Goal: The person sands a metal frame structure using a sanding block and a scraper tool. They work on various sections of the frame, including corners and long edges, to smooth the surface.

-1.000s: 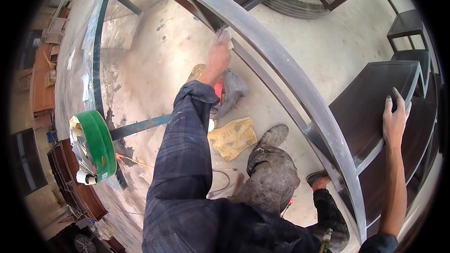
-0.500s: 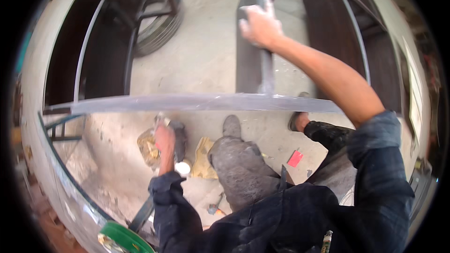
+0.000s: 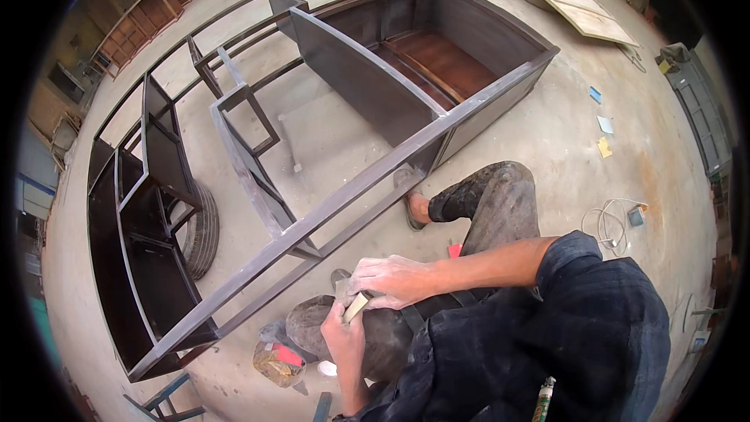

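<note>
Head view: both hands meet over the knee, left hand (image 3: 344,336) and right hand (image 3: 394,280) each with grip pinched on a small tan sanding block (image 3: 356,306). Just beside them runs the grey metal furniture frame (image 3: 351,191) on the concrete floor (image 3: 562,133).

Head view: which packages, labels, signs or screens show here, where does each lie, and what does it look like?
Crumpled yellowish bag with a red patch, on the concrete floor below the left hand.
Small loose sheets on the floor at upper right: blue, pale, yellow.
Small red piece on the floor beside the knee.
No signs or screens can be made out.
</note>
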Demonstrator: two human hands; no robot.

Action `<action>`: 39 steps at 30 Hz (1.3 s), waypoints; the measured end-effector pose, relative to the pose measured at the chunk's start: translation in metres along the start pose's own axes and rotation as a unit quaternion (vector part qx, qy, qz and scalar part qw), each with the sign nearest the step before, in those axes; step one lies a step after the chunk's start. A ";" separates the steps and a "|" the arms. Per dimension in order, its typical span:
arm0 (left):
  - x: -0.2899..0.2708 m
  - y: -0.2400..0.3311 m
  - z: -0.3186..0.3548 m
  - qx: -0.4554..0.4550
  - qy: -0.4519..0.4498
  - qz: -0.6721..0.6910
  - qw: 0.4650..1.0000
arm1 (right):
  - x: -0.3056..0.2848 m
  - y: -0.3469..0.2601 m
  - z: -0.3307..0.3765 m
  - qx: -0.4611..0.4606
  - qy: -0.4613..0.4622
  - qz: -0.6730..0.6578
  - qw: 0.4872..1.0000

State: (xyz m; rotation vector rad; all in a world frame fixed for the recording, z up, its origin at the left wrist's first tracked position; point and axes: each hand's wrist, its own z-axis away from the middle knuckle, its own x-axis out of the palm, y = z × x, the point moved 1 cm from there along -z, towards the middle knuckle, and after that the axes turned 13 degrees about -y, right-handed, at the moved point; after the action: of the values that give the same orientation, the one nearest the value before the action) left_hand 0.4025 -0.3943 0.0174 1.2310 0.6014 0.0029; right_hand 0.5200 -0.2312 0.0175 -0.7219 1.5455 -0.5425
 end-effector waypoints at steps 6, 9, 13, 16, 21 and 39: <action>0.055 0.008 -0.026 -0.020 -0.150 0.209 0.966 | -0.028 0.021 0.114 0.145 0.051 -0.117 0.981; 0.075 0.037 -0.038 -0.030 -0.224 0.227 0.947 | -0.059 0.010 0.144 0.219 0.041 -0.459 0.860; 0.113 0.094 -0.062 -0.072 -0.348 0.040 0.934 | -0.047 0.049 0.191 0.194 -0.063 -0.628 0.751; 0.131 0.113 -0.079 -0.047 -0.340 -0.009 0.939 | -0.067 0.057 0.214 0.239 0.001 -0.640 0.731; 0.128 0.139 -0.090 -0.034 -0.191 0.050 0.980 | -0.180 0.150 0.248 0.292 0.326 -0.126 0.890; 0.120 0.062 -0.095 -0.117 -0.200 -0.019 0.973 | -0.287 0.373 0.346 0.487 0.353 0.258 0.756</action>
State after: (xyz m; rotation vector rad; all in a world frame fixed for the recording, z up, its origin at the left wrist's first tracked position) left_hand 0.4826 -0.2509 0.0018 0.9543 0.2636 -0.1970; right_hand 0.8207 0.2587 -0.0849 0.8016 1.7216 -1.1281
